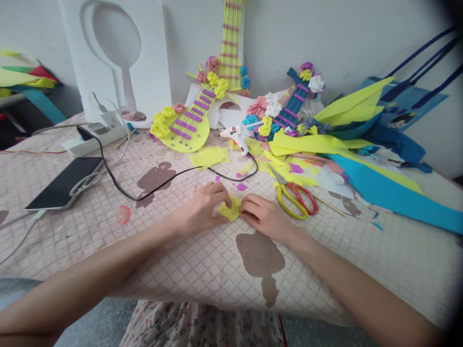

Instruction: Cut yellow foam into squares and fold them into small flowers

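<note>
A small piece of yellow paper [231, 208] is held between my two hands, low over the quilted tablecloth. My left hand [204, 208] grips its left side with thumb and bent fingers. On the right edge of the paper, the fingers of my right hand [265, 216] are pinched together. Beyond my hands lie yellow paper sheets [210, 157] and purple scraps [241, 187]. A white glue gun [237, 139] stands behind them. Scissors with yellow and red handles [298, 198] rest to the right of my right hand.
Flower-trimmed paper guitars [190, 123] lean at the back near a white board [152, 58]. A black cable [123, 193] loops across the left and middle. A phone [67, 183] and power strip [94, 137] lie left; blue crepe paper [394, 193] spreads right.
</note>
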Tool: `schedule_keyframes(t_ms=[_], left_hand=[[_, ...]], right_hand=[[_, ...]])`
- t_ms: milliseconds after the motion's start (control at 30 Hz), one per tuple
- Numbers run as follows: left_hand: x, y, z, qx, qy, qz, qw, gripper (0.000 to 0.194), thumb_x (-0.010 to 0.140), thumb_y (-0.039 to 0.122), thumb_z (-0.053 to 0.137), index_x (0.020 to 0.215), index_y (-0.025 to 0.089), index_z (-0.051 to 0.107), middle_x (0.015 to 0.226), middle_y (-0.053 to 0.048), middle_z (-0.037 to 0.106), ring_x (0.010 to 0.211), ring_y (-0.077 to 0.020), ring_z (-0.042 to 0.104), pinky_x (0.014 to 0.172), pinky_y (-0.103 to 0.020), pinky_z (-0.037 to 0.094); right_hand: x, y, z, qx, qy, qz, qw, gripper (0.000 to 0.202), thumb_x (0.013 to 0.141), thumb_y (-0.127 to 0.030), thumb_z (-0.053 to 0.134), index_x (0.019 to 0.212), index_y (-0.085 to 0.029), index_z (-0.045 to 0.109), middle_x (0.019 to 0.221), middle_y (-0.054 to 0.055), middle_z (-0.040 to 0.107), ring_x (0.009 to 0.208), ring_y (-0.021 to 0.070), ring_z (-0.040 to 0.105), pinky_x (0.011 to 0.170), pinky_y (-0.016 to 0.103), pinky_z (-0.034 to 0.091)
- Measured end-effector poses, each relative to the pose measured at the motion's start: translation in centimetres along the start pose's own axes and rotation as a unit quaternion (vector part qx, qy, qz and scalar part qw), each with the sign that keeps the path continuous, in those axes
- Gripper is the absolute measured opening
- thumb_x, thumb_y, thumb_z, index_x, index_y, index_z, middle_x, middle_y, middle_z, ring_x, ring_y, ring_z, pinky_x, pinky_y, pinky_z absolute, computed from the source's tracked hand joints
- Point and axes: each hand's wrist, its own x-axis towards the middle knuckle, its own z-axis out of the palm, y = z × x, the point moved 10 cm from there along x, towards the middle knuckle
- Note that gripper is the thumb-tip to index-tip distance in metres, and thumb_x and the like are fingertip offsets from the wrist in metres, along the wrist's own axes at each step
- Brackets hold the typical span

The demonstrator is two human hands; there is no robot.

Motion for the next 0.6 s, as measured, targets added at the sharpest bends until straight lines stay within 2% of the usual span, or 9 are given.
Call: schedule_keyframes(t_ms=[100, 200, 333, 600], left_hand=[[-0.2, 0.2, 1.1, 0.049, -0.022, 0.006, 0.999, 0.008, 0.075, 0.018, 0.062, 0.082, 0.017, 0.059, 0.091, -0.005, 0.057, 0.087, -0.0186, 0.052, 0.078, -0.032, 0.042], [-0.3, -0.1, 1.9, 0.045, -0.038, 0.002, 0.998, 0.003, 0.080, 0.015, 0.056, 0.082, 0.016, 0.058, 0.089, -0.005, 0.058, 0.084, -0.0168, 0.053, 0.076, -0.030, 0.042], [-0.3, -0.6, 1.8, 0.027, -0.024, -0.021, 0.999, 0.003, 0.080, 0.014, 0.055, 0.079, 0.015, 0.058, 0.085, -0.005, 0.057, 0.082, -0.0160, 0.053, 0.075, -0.029, 0.042], [-0.4, -1.6, 1.8, -0.012, 0.005, -0.070, 0.997, 0.005, 0.076, 0.011, 0.055, 0.075, 0.015, 0.058, 0.083, -0.004, 0.055, 0.078, -0.0143, 0.052, 0.068, -0.026, 0.042]], right_hand=[[0.0, 0.3, -0.1, 0.044, 0.002, 0.020, 0.999, 0.008, 0.087, -0.016, 0.050, 0.088, -0.020, 0.057, 0.093, 0.004, 0.058, 0.085, 0.0154, 0.055, 0.071, 0.026, 0.044], [0.0, 0.8, -0.2, 0.089, 0.009, 0.044, 0.995, 0.007, 0.084, -0.014, 0.054, 0.087, -0.021, 0.055, 0.091, 0.002, 0.056, 0.077, 0.0132, 0.054, 0.067, 0.025, 0.042], [-0.1, 1.6, -0.3, 0.125, 0.024, 0.080, 0.989, 0.005, 0.083, -0.015, 0.055, 0.083, -0.020, 0.054, 0.086, 0.000, 0.052, 0.066, 0.0105, 0.049, 0.061, 0.024, 0.039], [0.0, 2.0, -0.2, 0.147, 0.033, 0.111, 0.982, 0.007, 0.083, -0.014, 0.057, 0.078, -0.019, 0.055, 0.080, -0.001, 0.049, 0.064, 0.0102, 0.047, 0.059, 0.024, 0.037]])
